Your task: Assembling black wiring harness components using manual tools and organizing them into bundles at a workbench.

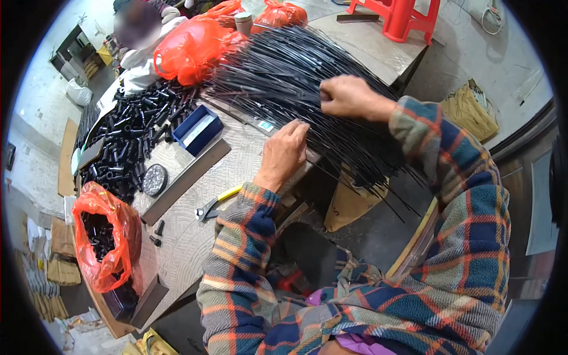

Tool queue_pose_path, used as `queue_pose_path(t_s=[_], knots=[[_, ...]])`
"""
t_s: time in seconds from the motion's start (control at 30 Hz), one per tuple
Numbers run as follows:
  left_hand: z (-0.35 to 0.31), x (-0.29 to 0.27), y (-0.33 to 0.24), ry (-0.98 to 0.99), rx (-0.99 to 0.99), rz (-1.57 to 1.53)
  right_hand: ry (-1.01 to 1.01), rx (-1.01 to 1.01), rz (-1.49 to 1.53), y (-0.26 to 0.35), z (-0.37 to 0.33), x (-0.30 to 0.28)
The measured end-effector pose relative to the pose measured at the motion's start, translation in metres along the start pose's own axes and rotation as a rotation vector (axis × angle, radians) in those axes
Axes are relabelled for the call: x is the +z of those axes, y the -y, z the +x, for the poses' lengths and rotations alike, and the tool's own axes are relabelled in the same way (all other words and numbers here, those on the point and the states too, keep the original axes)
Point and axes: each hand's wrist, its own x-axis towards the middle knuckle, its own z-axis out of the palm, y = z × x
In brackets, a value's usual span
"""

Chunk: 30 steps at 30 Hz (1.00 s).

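A large heap of thin black rods (313,77) fans across the table, its near ends jutting past the edge. My right hand (350,97) is closed in a fist over the heap, slightly blurred; what lies in its fingers is hidden. At the heap's near left edge, my left hand (285,155) has its fingers pressed together, and I cannot make out what they pinch. Below it, pliers with yellow handles (218,202) lie on the table. A metal bar (186,180) and an open blue box (199,130) are further left.
Many short black tubular parts (127,139) cover the left of the table. An orange plastic bag (106,236) holds more. A round silvery tin (155,180) stands between. Red bags (189,53) and a person in pale sleeves (139,59) are beyond. A red stool (408,21) stands far right.
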Motion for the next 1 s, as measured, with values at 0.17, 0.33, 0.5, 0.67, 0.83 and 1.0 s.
queue_pose_path(t_s=[0.17,0.33,0.5,0.67,0.83,1.0], knots=[[0.002,0.002,0.005,0.016,0.068,0.134,0.281,0.08,0.387,0.008,0.009,-0.029],[0.019,0.03,0.026,0.106,-0.012,0.293,0.117,0.005,0.241,0.012,0.008,-0.027],[0.039,0.038,0.042,0.247,-0.214,0.27,0.42,0.233,0.61,0.002,-0.038,-0.063],[0.034,0.036,0.054,0.134,-0.198,0.266,0.055,0.044,0.633,-0.01,-0.084,-0.115],[0.03,0.033,0.053,0.039,-0.185,0.302,-0.327,0.031,1.128,0.025,-0.08,-0.129],[-0.003,-0.012,0.0,0.248,-0.043,0.157,-0.298,-0.198,1.503,0.031,-0.008,-0.13]])
